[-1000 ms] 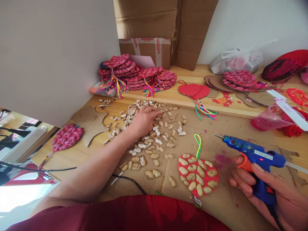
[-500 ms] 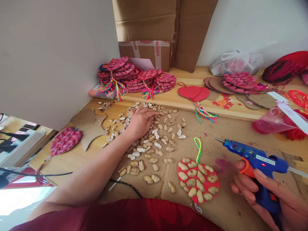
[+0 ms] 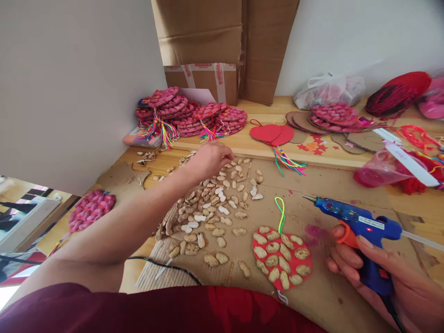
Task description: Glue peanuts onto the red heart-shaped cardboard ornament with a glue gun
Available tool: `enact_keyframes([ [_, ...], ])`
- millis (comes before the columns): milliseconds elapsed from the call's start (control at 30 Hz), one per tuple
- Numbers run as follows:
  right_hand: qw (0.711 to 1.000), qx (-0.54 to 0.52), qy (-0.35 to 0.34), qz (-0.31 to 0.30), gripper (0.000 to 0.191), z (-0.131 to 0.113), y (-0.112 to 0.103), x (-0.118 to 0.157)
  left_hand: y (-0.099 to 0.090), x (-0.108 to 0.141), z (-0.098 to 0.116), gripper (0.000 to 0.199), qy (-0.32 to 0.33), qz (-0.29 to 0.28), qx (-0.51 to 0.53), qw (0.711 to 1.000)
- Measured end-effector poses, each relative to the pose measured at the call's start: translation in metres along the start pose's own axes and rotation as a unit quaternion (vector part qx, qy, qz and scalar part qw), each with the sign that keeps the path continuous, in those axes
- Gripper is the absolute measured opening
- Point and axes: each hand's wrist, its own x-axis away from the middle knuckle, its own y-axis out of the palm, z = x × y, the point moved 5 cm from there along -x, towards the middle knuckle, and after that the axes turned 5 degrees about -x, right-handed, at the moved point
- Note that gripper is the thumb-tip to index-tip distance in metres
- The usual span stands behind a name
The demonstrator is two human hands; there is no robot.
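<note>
My right hand (image 3: 398,286) is wrapped round the handle of a blue hot glue gun (image 3: 357,217), with its fingers at the orange trigger and a small red light glowing. The nozzle points left, above the cardboard. Left of the gun lies a red disc (image 3: 265,253) covered with peanuts, with a yellow-green cord loop at its top. At the far side of a spread of loose peanuts (image 3: 208,203), my left hand (image 3: 212,159) has its fingers curled together downward. What its fingertips hold, if anything, is hidden.
Stacks of pink discs with colourful tassels (image 3: 180,113) stand on the raised wooden ledge (image 3: 262,111). Red discs (image 3: 272,134), a plastic cup (image 3: 373,171) and yarn (image 3: 395,95) sit further right. A black cable (image 3: 173,264) crosses the near edge.
My left hand has moved to the far edge of the peanuts, and its spread fingers have curled together. The view has shifted a little. My right hand still holds the glue gun.
</note>
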Motion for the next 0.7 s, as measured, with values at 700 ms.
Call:
enact_keyframes([
  [700, 0.999, -0.035, -0.025, -0.017, 0.020, -0.017, 0.021, 0.010, -0.006, -0.024, 0.002, 0.012, 0.062, -0.114, -0.020, 0.991],
])
